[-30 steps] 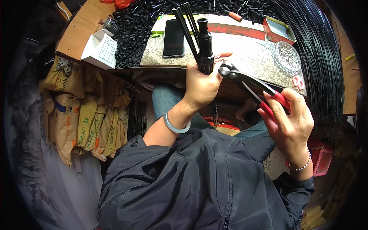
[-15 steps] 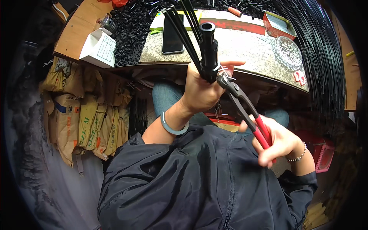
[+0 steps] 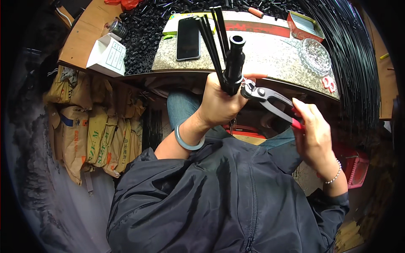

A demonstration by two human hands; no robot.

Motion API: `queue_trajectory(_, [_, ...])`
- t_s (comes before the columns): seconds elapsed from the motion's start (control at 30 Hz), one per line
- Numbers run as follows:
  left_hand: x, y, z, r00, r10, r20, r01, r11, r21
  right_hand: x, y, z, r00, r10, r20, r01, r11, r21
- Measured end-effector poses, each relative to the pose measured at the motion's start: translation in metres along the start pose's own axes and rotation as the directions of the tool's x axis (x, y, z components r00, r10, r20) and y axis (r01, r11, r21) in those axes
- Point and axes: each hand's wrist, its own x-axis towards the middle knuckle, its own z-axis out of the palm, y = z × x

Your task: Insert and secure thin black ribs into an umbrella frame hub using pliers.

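Your left hand [image 3: 221,103] clutches black tube [image 3: 234,63]; right hand [image 3: 314,137] grasps red-handled pincers [image 3: 278,110]; speckled board [image 3: 270,55] roomy past near edge; pincers' bite unclear

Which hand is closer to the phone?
Left: the left hand is below and slightly right of the phone in view; the right hand is farther right and lower.

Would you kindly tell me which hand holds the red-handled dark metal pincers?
The right hand, wearing a pale beaded bracelet, holds these pincers; the left hand grips a black stepped cylinder and thin black rods.
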Motion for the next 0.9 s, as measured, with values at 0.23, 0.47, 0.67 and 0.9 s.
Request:
queue_trajectory(0.23, [0.001, -0.005, 0.001, 0.996, 0.086, 0.038, -0.091, 0.987, 0.133, 0.004, -0.004, -0.001, 0.82, 0.164, 0.549, -0.474, 0.731, 0.49])
queue_trajectory(0.47, [0.004, -0.002, 0.003, 0.992, 0.101, 0.08, -0.108, 0.99, 0.088, 0.002, 0.001, -0.001, 0.948, 0.122, 0.295, -0.257, 0.838, 0.482])
queue_trajectory(0.67, [0.009, -0.011, 0.002, 0.973, 0.183, 0.139, -0.204, 0.967, 0.151, 0.009, 0.001, -0.024, 0.753, 0.395, 0.527, -0.605, 0.731, 0.316])
queue_trajectory(0.9, [0.013, 0.002, 0.002, 0.982, 0.136, 0.128, -0.158, 0.97, 0.183, 0.015, -0.002, -0.03, 0.977, 0.196, 0.077, -0.191, 0.979, -0.069])
